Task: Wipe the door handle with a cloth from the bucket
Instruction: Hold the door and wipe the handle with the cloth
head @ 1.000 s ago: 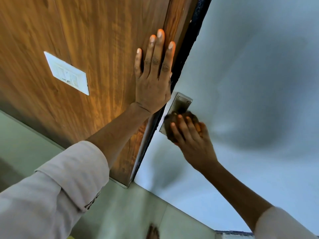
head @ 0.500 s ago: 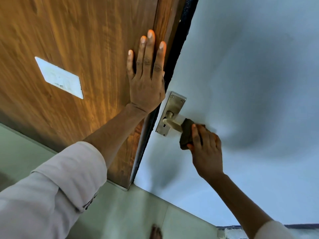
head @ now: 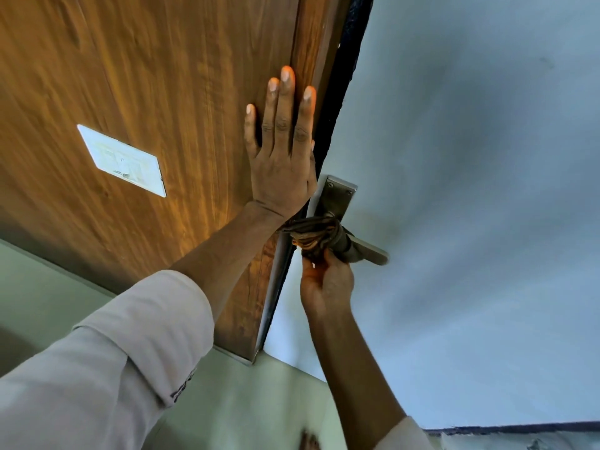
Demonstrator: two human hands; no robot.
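Note:
A metal lever door handle (head: 368, 253) on a steel backplate (head: 334, 198) sticks out from the pale door (head: 470, 190). A dark brown cloth (head: 313, 235) is wrapped around the base of the lever, near the backplate. My right hand (head: 326, 284) grips the cloth from below, fingers closed on it. My left hand (head: 281, 154) lies flat with fingers spread on the wooden panel (head: 146, 92) beside the door's edge, holding nothing. The bucket is out of view.
A white switch plate (head: 121, 160) is set in the wooden panel to the left. A dark gap (head: 341, 92) runs between the panel and the door. A pale green surface (head: 243, 401) lies below.
My right hand slid the cloth from the lever's outer end back toward the backplate, so the lever's tip now shows bare. My left hand stayed pressed on the wood.

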